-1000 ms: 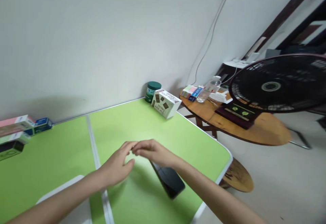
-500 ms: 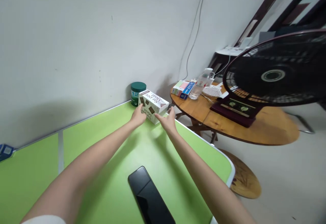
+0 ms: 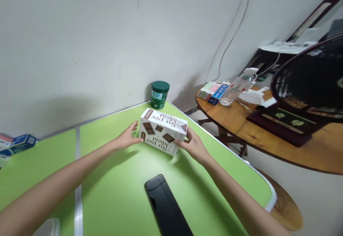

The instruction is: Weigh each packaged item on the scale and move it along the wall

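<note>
A white carton [image 3: 162, 131] printed "Super Meal" with brown squares lies on its long side above the green table [image 3: 115, 186]; I cannot tell whether it fully rests there. My right hand [image 3: 195, 143] grips its right end, thumb on the front face and fingers behind. At the carton's left end, my left hand [image 3: 129, 136] has its fingers spread, and the thumb tip reaches the lower left corner. Just behind the carton stands a green lidded tub [image 3: 159, 94]. Nearer to me lies a black phone [image 3: 167, 205].
A blue-and-white box [image 3: 23, 143] sits at the table's far left by the wall. To the right, a wooden table [image 3: 230, 125] bears a plastic bottle [image 3: 237, 87], small boxes [image 3: 213, 92] and a fan [image 3: 284, 121]. A wooden stool [image 3: 288, 207] stands below.
Both hands and the carton have come nearer to me, away from the tub. My left hand's fingers have spread off the carton's left side. The view has shifted left.
</note>
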### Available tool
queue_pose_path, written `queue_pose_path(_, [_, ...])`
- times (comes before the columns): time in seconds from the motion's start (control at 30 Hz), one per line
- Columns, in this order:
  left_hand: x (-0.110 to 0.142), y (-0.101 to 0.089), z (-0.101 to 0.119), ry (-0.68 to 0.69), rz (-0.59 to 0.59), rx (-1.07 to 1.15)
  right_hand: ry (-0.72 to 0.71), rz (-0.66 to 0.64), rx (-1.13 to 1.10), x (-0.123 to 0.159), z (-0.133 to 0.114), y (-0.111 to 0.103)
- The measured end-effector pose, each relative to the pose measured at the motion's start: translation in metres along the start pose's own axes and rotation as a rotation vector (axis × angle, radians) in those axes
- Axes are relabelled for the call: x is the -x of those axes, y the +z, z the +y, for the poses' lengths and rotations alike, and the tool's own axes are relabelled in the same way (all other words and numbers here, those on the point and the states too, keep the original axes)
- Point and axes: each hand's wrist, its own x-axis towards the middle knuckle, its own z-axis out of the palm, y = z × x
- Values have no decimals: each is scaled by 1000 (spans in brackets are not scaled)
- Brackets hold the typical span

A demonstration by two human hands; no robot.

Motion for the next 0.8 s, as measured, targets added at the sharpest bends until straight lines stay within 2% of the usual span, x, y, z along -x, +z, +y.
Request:
queue_pose_path(0.1, [42,-25,1,78,-180,68,-29,-220,-44,20,-19,20])
queue_pose_path(0.17, [76,-42,3,86,-179,84,-74,-308,-10,31,-34,39])
queue_pose_path(0.27, [138,-66,13,58,-47,-1,-111,-397,-10,48,-53,75])
queue_pose_path(0.4, [238,-91,24,-62,159,-92,-116,-509,-74,78,-65,131])
queue_pose_path(0.57, [352,-99,16,-212,368,-123,-222,-740,62,113,-78,200])
queue_pose_path(0.7, [405,-97,-10,-243,468,-2,-286,-845,217,131,-87,238])
queue_pose_path(0.8, [427,-98,-34,-238,445,43,-319,-866,405,135,-77,244])
